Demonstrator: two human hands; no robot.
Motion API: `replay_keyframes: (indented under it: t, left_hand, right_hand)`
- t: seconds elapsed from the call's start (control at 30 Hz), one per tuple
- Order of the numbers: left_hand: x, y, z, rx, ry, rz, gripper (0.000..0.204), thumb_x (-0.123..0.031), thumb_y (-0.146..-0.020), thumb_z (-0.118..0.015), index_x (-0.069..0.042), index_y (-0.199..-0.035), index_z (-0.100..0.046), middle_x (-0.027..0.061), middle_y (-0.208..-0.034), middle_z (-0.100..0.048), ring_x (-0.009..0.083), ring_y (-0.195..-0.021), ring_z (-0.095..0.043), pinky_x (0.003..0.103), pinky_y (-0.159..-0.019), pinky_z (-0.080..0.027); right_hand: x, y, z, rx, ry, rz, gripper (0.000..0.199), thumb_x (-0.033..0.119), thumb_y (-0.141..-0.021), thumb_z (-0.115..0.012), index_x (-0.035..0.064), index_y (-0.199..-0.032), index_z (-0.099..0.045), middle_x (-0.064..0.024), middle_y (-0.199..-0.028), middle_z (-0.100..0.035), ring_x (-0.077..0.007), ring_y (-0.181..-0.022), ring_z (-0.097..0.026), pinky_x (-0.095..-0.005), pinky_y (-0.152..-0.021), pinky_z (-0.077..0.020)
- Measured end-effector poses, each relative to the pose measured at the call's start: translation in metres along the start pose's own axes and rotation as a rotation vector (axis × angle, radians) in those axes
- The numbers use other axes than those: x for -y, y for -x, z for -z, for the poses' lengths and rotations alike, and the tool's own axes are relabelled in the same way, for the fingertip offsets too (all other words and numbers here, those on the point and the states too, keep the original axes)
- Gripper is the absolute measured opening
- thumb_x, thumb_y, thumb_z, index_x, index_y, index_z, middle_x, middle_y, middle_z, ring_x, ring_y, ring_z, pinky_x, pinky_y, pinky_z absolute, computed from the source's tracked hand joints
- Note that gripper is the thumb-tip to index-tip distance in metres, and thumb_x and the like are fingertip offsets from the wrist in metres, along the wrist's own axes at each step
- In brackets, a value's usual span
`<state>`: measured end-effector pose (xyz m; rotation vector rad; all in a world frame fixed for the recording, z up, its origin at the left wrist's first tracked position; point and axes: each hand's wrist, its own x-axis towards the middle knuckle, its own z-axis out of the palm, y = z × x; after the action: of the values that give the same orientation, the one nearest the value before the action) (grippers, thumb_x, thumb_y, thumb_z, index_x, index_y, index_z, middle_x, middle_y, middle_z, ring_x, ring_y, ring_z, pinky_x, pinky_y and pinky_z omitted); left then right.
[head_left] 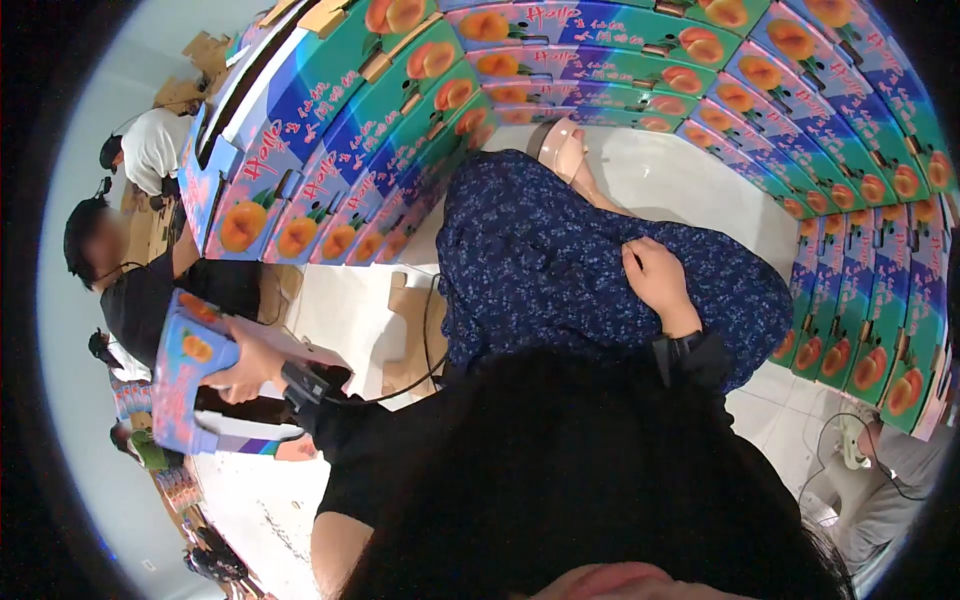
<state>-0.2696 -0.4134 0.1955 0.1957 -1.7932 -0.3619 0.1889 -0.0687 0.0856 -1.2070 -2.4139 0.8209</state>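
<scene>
At the left, my left hand is closed on the edge of a cardboard fruit box, blue and pink with peaches printed on it. The box is tilted, and a dark opening shows beside my fingers. My right hand lies on the dark blue floral skirt over my lap, fingers flat and holding nothing. Both wrists wear black bands with a small device.
Stacked printed peach boxes form walls at front left, ahead and right. A brown cardboard piece and a black cable are left of my lap. A person in black sits at the left; another's grey-clothed leg shows lower right.
</scene>
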Motion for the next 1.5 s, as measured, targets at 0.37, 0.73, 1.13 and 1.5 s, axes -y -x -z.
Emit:
replay_keyframes:
  t: [0.37,0.73,1.13,1.5]
  left_hand:
    - [-0.160,-0.080,0.118,-0.282,0.488,-0.622,0.104,-0.022,-0.052,-0.092,0.008,-0.131,-0.033,0.0156,-0.113,-0.034,0.0243,-0.100,-0.046,0.036,-0.075,-0.050]
    - [-0.223,-0.101,0.133,-0.071,0.968,-0.936,0.077,-0.031,-0.046,-0.085,-0.006,-0.115,-0.060,0.0183,-0.120,-0.032,0.0315,-0.102,-0.038,0.037,-0.079,-0.041]
    - [-0.274,-0.020,0.245,0.214,1.208,-1.628,0.049,-0.022,-0.064,-0.069,-0.039,-0.109,-0.063,0.0050,-0.111,-0.045,0.0268,-0.107,-0.043,0.047,-0.092,-0.032]
    - [-0.279,0.046,0.285,0.450,1.656,-1.647,0.050,-0.013,-0.077,-0.057,-0.034,-0.123,-0.055,0.0035,-0.104,-0.051,0.0200,-0.100,-0.050,0.035,-0.096,-0.037]
  right_hand:
    - [-0.003,0.002,0.002,-0.035,0.000,0.057,0.023,0.022,-0.087,-0.051,0.0037,-0.084,-0.063,-0.0145,-0.085,-0.061,-0.0355,-0.083,-0.059,-0.0451,-0.071,-0.0480]
    - [0.035,0.000,0.050,-0.186,-0.190,0.293,0.020,0.015,-0.080,-0.061,0.0024,-0.096,-0.063,-0.0140,-0.095,-0.061,-0.0327,-0.095,-0.057,-0.0376,-0.083,-0.0461]
    - [0.065,0.024,0.119,-0.047,-0.834,0.470,0.124,0.027,-0.049,-0.091,0.0012,-0.145,-0.016,-0.0142,-0.148,-0.026,-0.0266,-0.136,-0.025,-0.0408,-0.110,-0.0217]
    - [0.052,0.119,0.066,-0.218,-1.453,0.008,0.082,0.020,-0.061,-0.074,0.0020,-0.132,-0.038,-0.0126,-0.122,-0.054,-0.0256,-0.113,-0.055,-0.0394,-0.099,-0.0424]
